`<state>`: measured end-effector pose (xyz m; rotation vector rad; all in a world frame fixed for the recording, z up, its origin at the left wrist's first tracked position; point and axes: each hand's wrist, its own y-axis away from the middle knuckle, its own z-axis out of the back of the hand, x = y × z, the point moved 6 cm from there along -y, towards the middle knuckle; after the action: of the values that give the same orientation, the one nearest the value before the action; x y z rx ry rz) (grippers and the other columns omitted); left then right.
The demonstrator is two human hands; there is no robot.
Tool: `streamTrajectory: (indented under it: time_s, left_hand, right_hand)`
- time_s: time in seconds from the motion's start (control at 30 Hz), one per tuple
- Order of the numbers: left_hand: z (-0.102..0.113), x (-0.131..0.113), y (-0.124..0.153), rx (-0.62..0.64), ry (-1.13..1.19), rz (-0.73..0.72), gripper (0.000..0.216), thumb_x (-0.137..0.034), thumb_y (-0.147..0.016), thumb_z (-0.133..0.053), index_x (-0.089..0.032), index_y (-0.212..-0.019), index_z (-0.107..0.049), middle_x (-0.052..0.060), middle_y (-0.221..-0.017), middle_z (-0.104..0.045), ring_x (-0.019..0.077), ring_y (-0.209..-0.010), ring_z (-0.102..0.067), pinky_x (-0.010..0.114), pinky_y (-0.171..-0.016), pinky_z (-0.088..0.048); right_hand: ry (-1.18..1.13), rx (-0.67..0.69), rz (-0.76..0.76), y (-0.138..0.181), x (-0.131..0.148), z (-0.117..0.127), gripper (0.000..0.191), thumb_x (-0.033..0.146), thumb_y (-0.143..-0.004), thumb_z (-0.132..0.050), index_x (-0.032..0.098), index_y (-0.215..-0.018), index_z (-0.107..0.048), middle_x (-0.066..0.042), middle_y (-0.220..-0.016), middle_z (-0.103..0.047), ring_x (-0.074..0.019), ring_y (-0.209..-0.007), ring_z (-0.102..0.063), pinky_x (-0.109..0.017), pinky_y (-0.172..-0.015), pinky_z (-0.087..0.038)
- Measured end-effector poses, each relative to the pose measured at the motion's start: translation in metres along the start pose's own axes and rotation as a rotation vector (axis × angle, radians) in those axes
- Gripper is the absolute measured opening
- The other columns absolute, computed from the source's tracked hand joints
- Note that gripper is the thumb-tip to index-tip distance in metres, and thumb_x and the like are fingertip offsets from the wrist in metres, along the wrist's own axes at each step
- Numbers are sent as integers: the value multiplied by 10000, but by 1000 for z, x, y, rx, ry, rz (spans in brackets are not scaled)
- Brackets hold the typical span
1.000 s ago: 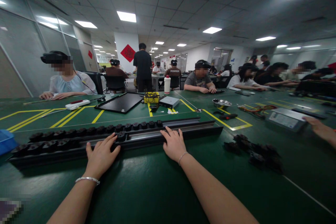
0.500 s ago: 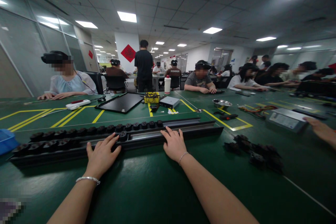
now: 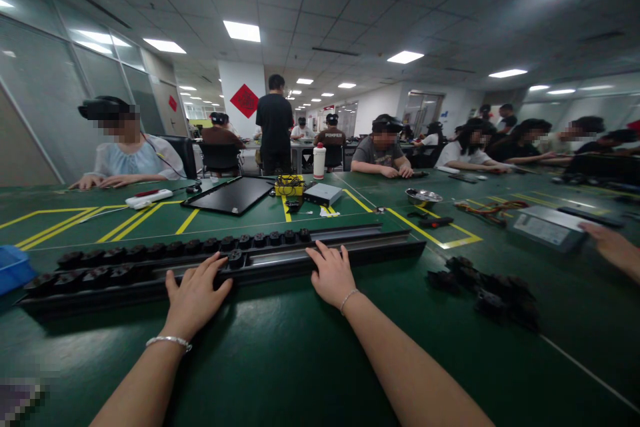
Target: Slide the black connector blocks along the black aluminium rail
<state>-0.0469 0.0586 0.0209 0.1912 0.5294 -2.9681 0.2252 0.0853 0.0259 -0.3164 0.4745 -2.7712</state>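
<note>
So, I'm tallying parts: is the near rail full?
Partly filled: black pieces sit in the near rail, at its left end and beside the left hand; the right stretch shows bare channel.

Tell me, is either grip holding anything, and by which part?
Left grip and right grip lie on the near black rail, at its front edge; actual holding cannot be told.

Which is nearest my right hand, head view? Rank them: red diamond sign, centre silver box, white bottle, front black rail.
1. Front black rail: directly at the right hand, seemingly touching.
2. Centre silver box: ahead, past the rail.
3. White bottle: behind that box.
4. Red diamond sign: far background, left.
</note>
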Motion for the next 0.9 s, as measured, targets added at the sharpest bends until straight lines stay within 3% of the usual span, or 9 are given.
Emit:
streamTrajectory:
  time_s: [0.9]
  left_hand:
    - [1,-1,0,9,-3,-16,467,-428,-805,-343,-326,-1233,-501,0,-1403,-398,302,-1182,-429,649,-1022,-45]
  right_hand:
    - [18,-6,8,0,-1,-2,524,264,-768,-458,308,-1290,-431,-16,-1410,-359,-218,-1182,-381,-466,-1068,-64]
